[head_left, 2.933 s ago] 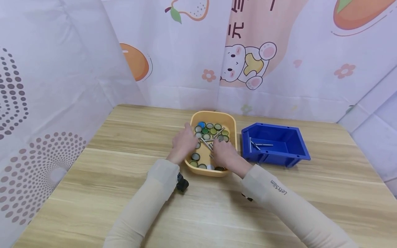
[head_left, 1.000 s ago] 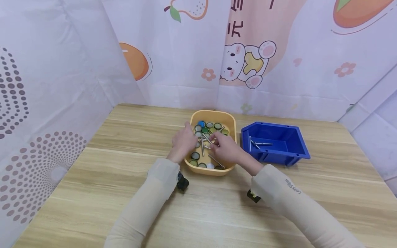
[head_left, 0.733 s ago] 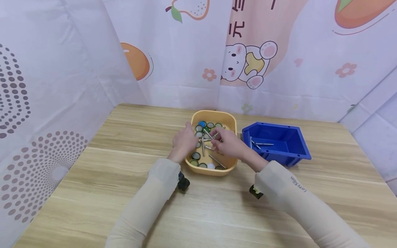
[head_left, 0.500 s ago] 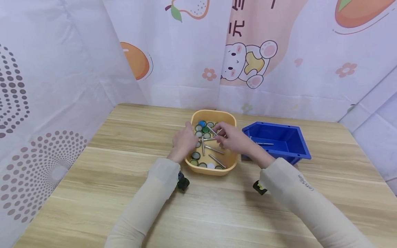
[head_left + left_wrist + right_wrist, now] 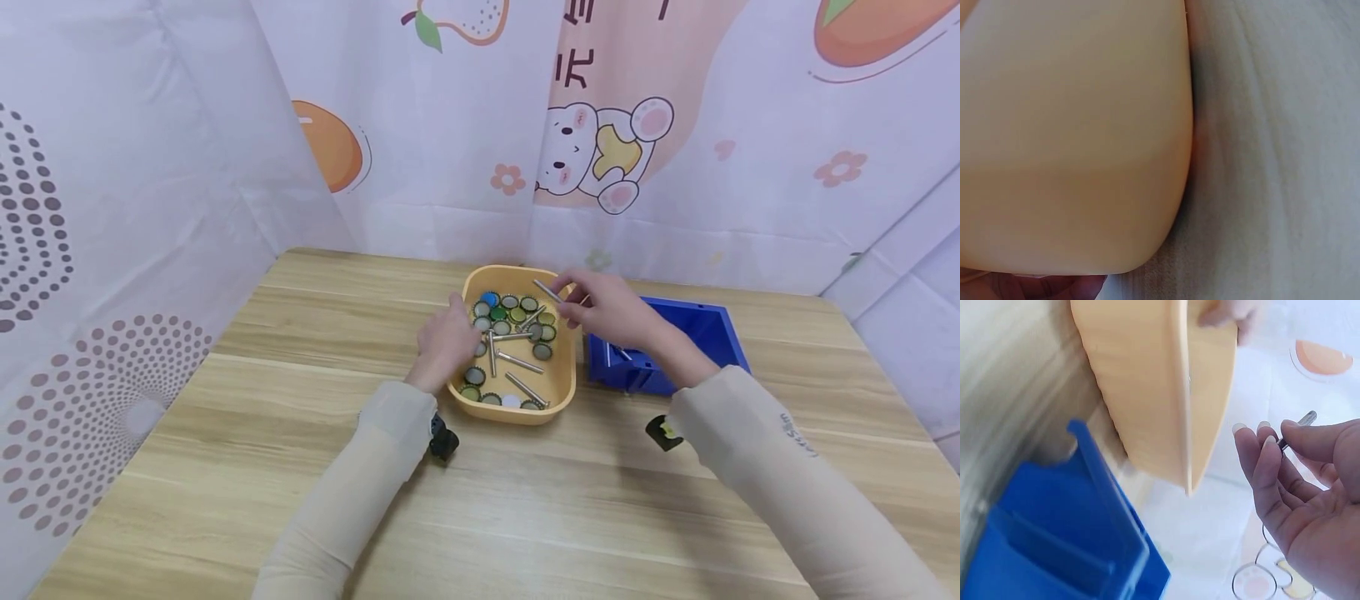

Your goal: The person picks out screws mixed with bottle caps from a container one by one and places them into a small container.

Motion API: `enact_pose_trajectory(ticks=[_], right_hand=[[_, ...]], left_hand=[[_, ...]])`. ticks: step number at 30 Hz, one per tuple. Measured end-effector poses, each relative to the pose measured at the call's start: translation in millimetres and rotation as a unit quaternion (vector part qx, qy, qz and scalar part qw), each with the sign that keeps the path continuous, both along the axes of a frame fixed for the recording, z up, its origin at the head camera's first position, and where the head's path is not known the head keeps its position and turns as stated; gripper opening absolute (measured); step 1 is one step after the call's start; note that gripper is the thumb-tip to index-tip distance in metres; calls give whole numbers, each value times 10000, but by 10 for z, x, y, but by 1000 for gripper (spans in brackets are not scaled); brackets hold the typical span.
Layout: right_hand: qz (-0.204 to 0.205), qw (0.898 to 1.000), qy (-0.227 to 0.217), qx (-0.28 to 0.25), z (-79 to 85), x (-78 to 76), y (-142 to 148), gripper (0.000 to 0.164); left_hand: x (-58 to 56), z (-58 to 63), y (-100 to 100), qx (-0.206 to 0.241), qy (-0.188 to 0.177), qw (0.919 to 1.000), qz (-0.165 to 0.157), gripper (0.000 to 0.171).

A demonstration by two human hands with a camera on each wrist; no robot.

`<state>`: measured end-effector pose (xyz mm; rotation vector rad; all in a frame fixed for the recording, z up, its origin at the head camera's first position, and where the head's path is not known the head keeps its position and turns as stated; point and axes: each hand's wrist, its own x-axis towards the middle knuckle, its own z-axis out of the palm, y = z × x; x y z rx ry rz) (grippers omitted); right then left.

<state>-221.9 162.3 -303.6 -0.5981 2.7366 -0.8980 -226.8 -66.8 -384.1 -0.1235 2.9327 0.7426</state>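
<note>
My left hand (image 5: 448, 340) grips the left rim of a yellow plastic bin (image 5: 558, 379); its fingers show at the bottom of the left wrist view. Inside the bin lie several bottle caps (image 5: 498, 314) and several long silver screws (image 5: 519, 361). Over the bin's right rim, my right hand (image 5: 611, 308) pinches one silver screw (image 5: 549, 291) between thumb and fingertips. That screw (image 5: 1300, 425) also shows in the right wrist view, its far end partly covered by the fingers. The right hand and forearm cover part of a blue bin (image 5: 716, 333) on the right.
The blue bin stands close beside the yellow one and has screws (image 5: 621, 352) in it. Both are on a wood-grain table (image 5: 510, 517). Behind the table hangs a printed curtain (image 5: 420, 150).
My right hand has lifted a screw out of the caps and carried it up and right, over the yellow bin's rim toward the blue bin. The left hand keeps its place.
</note>
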Motion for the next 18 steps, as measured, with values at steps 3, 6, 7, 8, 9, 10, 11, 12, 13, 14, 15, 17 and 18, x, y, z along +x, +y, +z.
enact_pose_trajectory(ticks=[3, 6, 7, 8, 9, 10, 11, 12, 13, 14, 15, 17, 18], right_hand=[[-84, 9999, 59, 78, 42, -14, 84, 29], [-156, 9998, 79, 139, 68, -24, 175, 29], [-166, 9997, 83, 147, 74, -24, 210, 30], [-168, 9997, 83, 147, 78, -23, 245, 30], [-165, 9997, 84, 147, 79, -24, 281, 30], [-163, 9997, 91, 143, 77, -27, 317, 30], [-162, 9997, 100, 155, 71, -29, 353, 30], [-172, 9996, 105, 173, 62, -32, 390, 30], [-176, 9996, 117, 191, 50, -36, 427, 30], [-185, 9995, 122, 218, 35, -41, 464, 29], [-195, 9994, 141, 264, 19, -46, 501, 29], [-204, 9990, 183, 364, -12, -56, 569, 28], [-206, 9987, 200, 423, -27, -61, 600, 28]], left_hand=[[2, -2, -4, 33, -14, 10000, -9, 40], [5, -1, -9, 69, -12, 10000, -17, 42], [4, -2, -7, 76, -4, 10000, -18, 42], [3, -2, -6, 82, 6, 10000, -14, 41], [1, -5, -4, 89, 13, 10000, -12, 41], [0, -7, -3, 95, 15, 10000, -7, 40], [0, -9, -4, 106, 18, 9999, -6, 40], [-1, -12, -5, 126, 14, 9999, -8, 39], [-2, -14, -5, 137, 12, 9999, -9, 39], [-2, -15, -5, 138, 9, 9999, -16, 39], [-2, -15, -6, 143, -2, 9999, -25, 39], [-1, -11, -11, 150, -21, 9999, -24, 39], [-4, -11, -14, 147, -36, 9999, -20, 39]])
